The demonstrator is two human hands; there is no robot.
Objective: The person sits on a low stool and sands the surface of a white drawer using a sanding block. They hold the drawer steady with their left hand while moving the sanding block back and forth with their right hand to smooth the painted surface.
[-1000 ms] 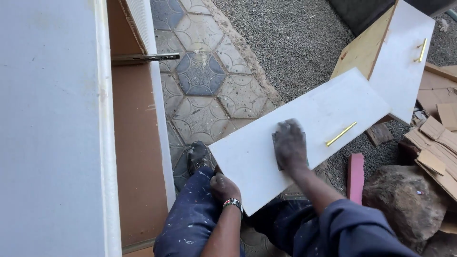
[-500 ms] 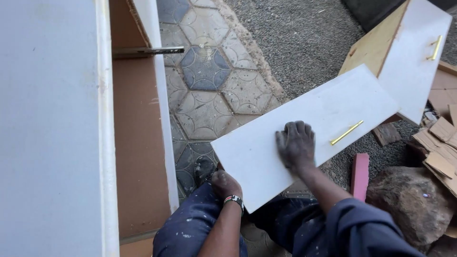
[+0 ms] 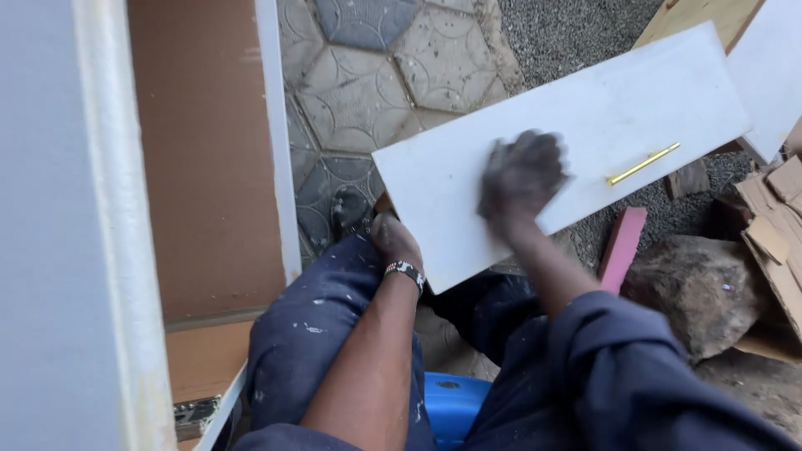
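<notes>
1. The left hand (image 3: 394, 238) is clamped on the near edge of the white panel (image 3: 576, 125), which rests over the knees; it may slip.
2. The right hand (image 3: 522, 171), blurred, presses flat on it, grip unclear; hard pressure could tip the panel.
3. The brass handle (image 3: 643, 164) may catch fingers.

R hand (image 3: 520, 177) motion-blurred; grip unclear

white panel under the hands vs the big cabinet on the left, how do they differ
The white panel is a flat board lying tilted across the lap, with a gold bar handle; the cabinet is an open box showing a brown inside. The right hand presses on the panel and the left hand grips its lower edge; neither touches the cabinet. Both have white faces.
</notes>
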